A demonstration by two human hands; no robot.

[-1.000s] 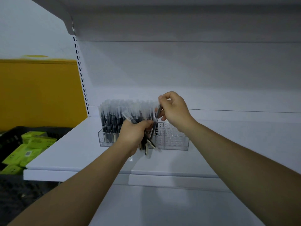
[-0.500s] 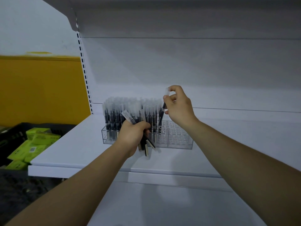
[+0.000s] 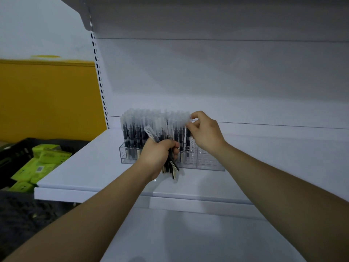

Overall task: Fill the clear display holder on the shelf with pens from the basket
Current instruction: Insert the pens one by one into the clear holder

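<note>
Your left grip (image 3: 156,155) clutched a bundle of pens (image 3: 172,167) at the near side of the clear holder (image 3: 208,164) on the shelf (image 3: 85,167); your right grip (image 3: 205,131) pinched one upright pen (image 3: 188,140) at the filled rows' right edge.

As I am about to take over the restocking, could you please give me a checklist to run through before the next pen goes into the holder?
1. Supply in the left hand: ok, it grips a bundle of pens.
2. The pen pinched by the right hand fully seated: cannot tell, its lower end is hidden among the filled rows.
3. Free slots in the clear holder: ok, its right part shows empty holes.
4. Holder flat on the shelf: ok, set back from the front edge.
5. More pens in the basket: cannot tell, only green boxes show.
</note>
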